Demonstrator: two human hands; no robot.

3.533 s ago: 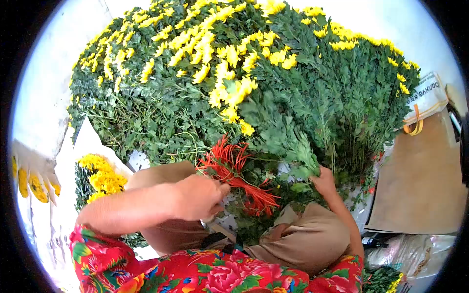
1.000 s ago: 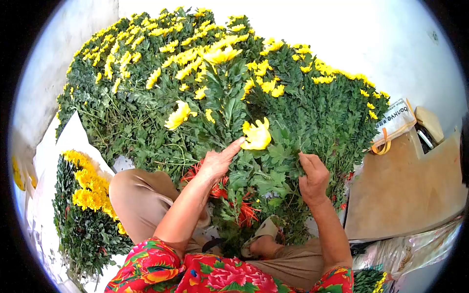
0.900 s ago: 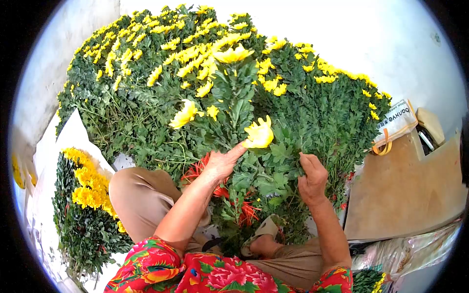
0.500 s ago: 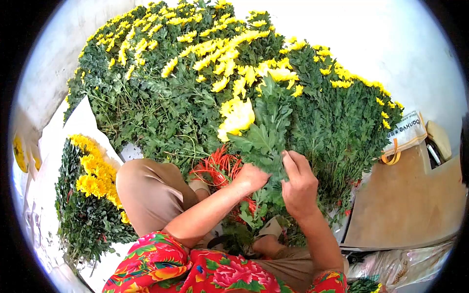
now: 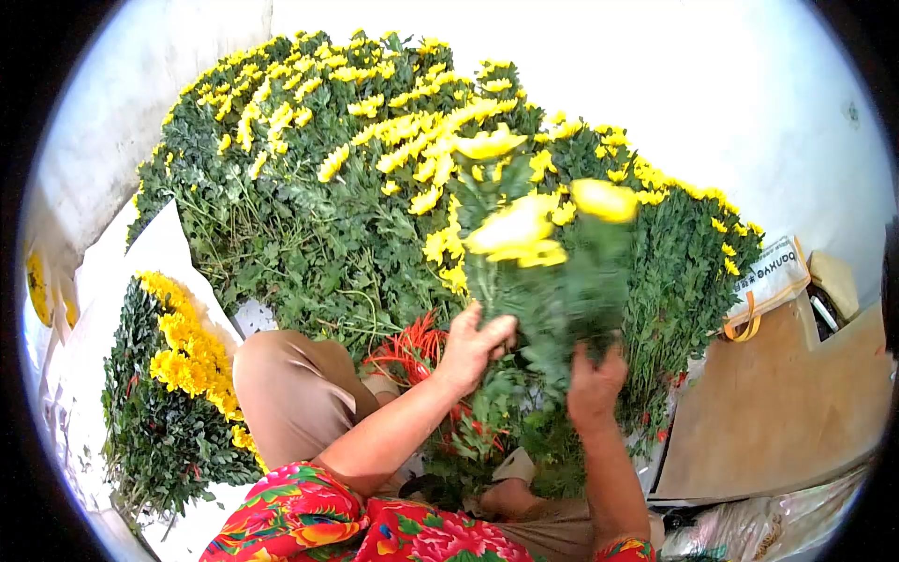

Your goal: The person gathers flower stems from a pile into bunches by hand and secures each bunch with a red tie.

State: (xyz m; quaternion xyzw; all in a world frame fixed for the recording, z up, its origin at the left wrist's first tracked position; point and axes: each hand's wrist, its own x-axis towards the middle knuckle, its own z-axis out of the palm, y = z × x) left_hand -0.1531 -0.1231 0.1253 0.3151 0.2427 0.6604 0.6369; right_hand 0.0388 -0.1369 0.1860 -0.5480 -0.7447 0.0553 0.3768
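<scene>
Yellow chrysanthemums [image 5: 513, 229] with dark leafy stems stand upright in front of me, blurred by motion. My left hand [image 5: 471, 348] grips their stems from the left side, its thumb pointing right across the leaves. On the right, my right hand [image 5: 596, 382] is closed round a leafy stem whose single yellow bloom [image 5: 604, 199] rises beside the others; its fingertips are partly lost in the blur. Below and left of the bunch lies a tangle of red ties [image 5: 410, 348], near my left wrist.
A large bank of chrysanthemums [image 5: 309, 211] spreads across the back. At the left, a bundle of chrysanthemums [image 5: 159, 403] lies on white sheeting. A brown board [image 5: 773, 403] and a printed white bag [image 5: 773, 272] are at the right. My bent knee [image 5: 290, 384] is near the ties.
My hands have moved apart, the left one rising slightly and the right one shifting right and down. The flowers between them have spread, with a separate bloom now at the right.
</scene>
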